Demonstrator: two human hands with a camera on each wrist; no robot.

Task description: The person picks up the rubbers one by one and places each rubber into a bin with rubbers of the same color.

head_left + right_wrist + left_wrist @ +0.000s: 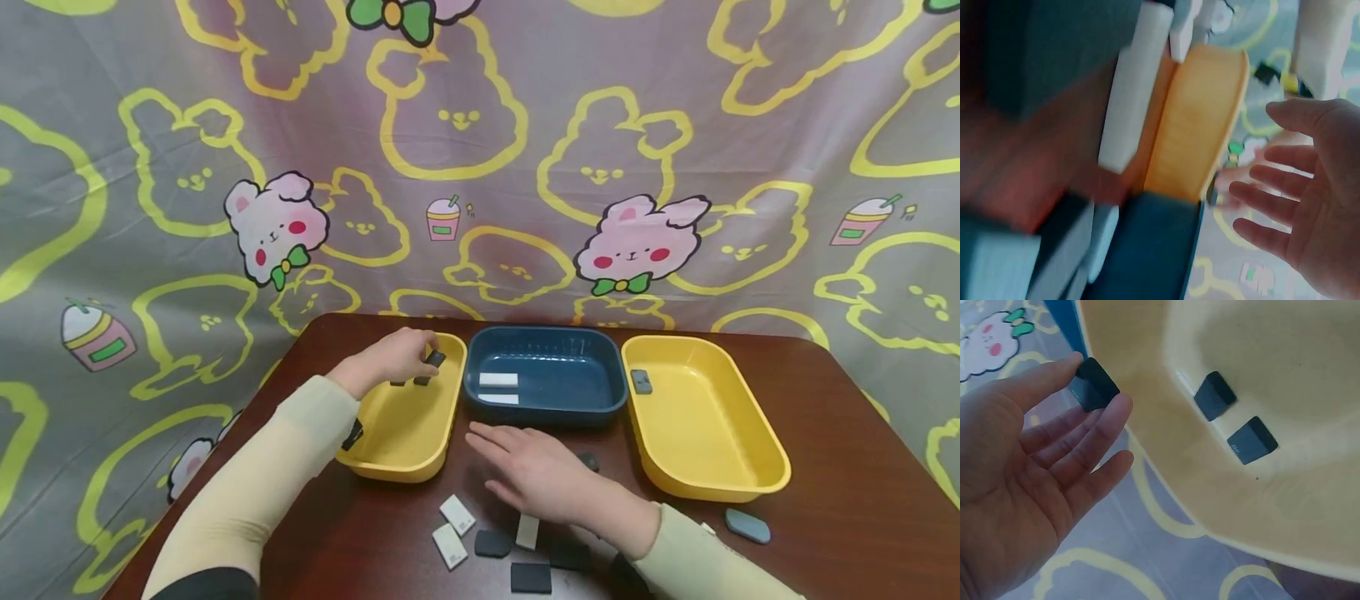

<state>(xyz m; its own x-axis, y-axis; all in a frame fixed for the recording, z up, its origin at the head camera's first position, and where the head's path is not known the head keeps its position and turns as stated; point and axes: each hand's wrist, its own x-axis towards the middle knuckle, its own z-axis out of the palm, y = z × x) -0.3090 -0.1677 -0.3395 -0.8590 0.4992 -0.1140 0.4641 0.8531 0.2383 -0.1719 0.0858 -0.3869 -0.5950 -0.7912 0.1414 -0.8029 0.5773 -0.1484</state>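
Observation:
My left hand is over the far end of the left yellow basin. Its thumb and fingertips pinch a small black eraser-like block, held above the rim in the left wrist view. Two more black blocks lie inside against the basin wall, and another dark block is at its near left side. My right hand hovers over the table in front of the navy basin, fingers extended and holding nothing. Below it lie white blocks and dark blocks, some partly hidden by the arm.
Two white blocks lie in the navy basin. The right yellow basin holds a grey block. A blue-grey block lies on the brown table near it. Behind stands a patterned curtain.

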